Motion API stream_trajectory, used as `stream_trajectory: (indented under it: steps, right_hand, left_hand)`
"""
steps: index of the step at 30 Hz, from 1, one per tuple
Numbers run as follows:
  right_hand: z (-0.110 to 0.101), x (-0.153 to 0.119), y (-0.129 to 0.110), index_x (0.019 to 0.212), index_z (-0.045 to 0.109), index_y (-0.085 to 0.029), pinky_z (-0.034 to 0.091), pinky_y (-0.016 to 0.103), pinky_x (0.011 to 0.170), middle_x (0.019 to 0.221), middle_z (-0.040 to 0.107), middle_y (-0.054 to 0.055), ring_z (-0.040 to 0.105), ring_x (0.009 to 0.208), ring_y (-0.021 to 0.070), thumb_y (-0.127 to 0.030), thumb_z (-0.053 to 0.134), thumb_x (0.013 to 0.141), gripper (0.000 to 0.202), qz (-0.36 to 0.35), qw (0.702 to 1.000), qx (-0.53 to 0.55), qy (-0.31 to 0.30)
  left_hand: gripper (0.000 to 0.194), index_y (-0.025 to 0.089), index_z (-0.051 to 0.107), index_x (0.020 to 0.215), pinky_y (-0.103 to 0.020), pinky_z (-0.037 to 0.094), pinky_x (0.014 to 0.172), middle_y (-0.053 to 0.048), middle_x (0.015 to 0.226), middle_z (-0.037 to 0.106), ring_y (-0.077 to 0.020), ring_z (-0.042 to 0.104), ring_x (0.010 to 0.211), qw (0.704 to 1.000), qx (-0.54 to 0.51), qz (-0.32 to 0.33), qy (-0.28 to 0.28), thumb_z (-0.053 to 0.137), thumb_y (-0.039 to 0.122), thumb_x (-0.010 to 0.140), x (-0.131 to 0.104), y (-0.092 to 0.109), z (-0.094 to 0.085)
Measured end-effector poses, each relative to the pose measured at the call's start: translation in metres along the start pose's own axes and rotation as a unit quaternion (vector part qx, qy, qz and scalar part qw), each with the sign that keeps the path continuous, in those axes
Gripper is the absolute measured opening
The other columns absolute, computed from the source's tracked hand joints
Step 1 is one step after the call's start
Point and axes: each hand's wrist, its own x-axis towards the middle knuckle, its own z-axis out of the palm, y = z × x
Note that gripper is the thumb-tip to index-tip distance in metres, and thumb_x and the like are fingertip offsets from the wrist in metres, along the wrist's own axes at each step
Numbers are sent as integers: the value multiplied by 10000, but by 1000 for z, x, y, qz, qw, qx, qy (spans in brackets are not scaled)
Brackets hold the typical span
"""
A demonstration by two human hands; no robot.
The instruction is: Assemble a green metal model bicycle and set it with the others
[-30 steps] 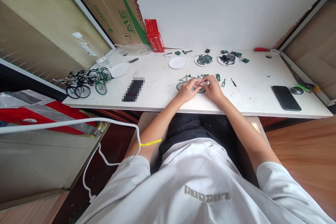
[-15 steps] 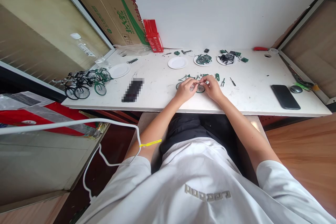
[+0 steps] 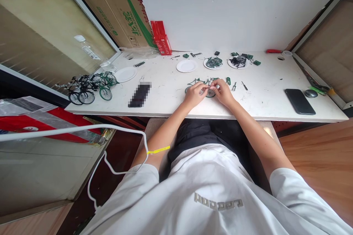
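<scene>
On the white desk in front of me lies a green model bicycle [image 3: 210,93], partly covered by my hands. My left hand [image 3: 195,93] and my right hand [image 3: 221,91] meet over it with their fingertips pinched close together. What sits between the fingertips is too small and hidden to name. Just right of my right hand are a green model part [image 3: 228,80], a small green fork [image 3: 234,86] and a thin dark tool [image 3: 244,86].
Behind my hands are a white plate [image 3: 180,67], a plate of green parts [image 3: 214,63] and one of black parts [image 3: 238,62]. Finished-looking model bicycles [image 3: 86,96] stand at the left. A phone [image 3: 300,101] lies at right. A white cable [image 3: 118,127] crosses near my left arm.
</scene>
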Motion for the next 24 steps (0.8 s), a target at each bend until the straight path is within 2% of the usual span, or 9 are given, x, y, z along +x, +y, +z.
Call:
stream_trajectory:
  steps: [9,16,24]
  right_hand:
    - [0,0,-3,1032,675,-278,546,489,875,1014,734,121,646,1003,318,-847,522,1104,594,-5,1000,-7,5]
    - [0,0,-4,1003,696,-279,549,492,836,971,740,116,645,985,324,-876,519,1088,629,-19,1000,-19,11]
    - [0,-1,-13,960,693,-289,536,498,819,943,759,120,631,940,325,-827,497,1123,596,-48,997,-55,6]
  left_hand:
    - [133,217,823,1060,-261,574,684,-58,999,834,-155,784,795,1000,10,-15,-10,705,276,1075,1,1,-1]
    - [104,215,812,1007,-260,556,681,-34,944,819,-139,759,732,1000,24,7,3,722,245,1049,-1,-2,1]
    - [156,228,835,992,-285,546,665,-47,947,850,-155,758,711,998,66,19,1,706,280,1062,-3,-4,3]
